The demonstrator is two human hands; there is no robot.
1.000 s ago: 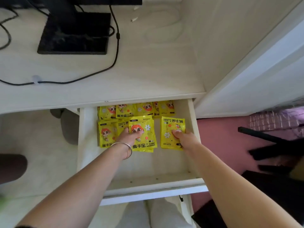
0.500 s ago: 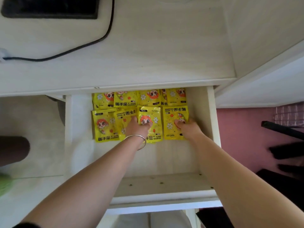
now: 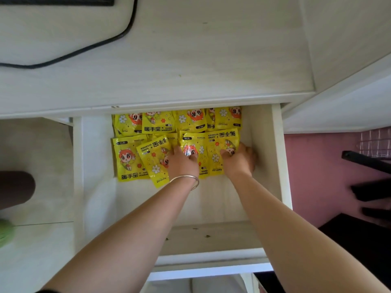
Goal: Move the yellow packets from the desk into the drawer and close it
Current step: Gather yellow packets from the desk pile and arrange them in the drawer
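Head view looks down into the open drawer [image 3: 277, 166], which is pulled out from under the surface [image 3: 190, 70]. The yellow packets [image 3: 127, 157] lie in the back half of the drawer in two rows that overlap, and the front half shows bare floor. Left hand [image 3: 183, 163], with a bracelet [image 3: 191, 179] on the wrist, rests its bent fingers on the packets in the middle of the drawer. Right hand [image 3: 240, 160] rests its bent fingers on the packet nearest the right wall of the drawer. Whether either hand pinches a packet or only presses on it, I cannot tell. A black cable [image 3: 127, 28] lies on the surface, behind the drawer.
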